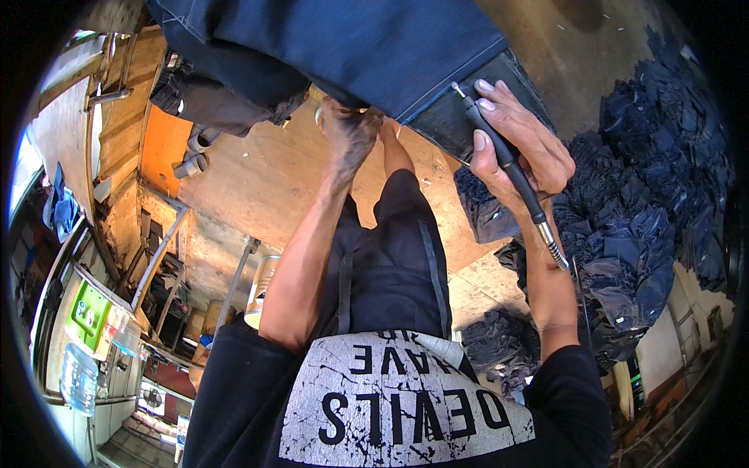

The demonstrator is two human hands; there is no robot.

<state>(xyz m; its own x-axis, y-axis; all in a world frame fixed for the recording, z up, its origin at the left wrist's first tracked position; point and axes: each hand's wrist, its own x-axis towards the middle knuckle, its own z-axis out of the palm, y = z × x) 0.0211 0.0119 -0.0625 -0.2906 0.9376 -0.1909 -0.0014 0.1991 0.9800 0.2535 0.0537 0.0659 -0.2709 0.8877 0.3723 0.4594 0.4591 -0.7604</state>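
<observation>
A dark blue denim garment [343, 47] stretches across the top of the view, over a flat dark panel [449, 129] that shows at its lower right edge. My left hand [351, 136] is closed at the garment's near edge, its fingertips partly hidden there. Between the thumb and fingers of my right hand [538, 148] is a slim black rotary tool [503, 148]. Its small pinkish tip [456, 87] points up and left, over the panel beside the denim. A metal spring sleeve [550, 238] trails from the tool's rear along my right forearm.
Large heaps of dark denim [624, 210] rise on the right, with a smaller pile [499, 339] below. Dark garments [226, 97] hang at upper left. A wooden board floor [265, 171] lies beneath. Farther left stand a metal can [263, 288], a bar [234, 281] and a water bottle [78, 378].
</observation>
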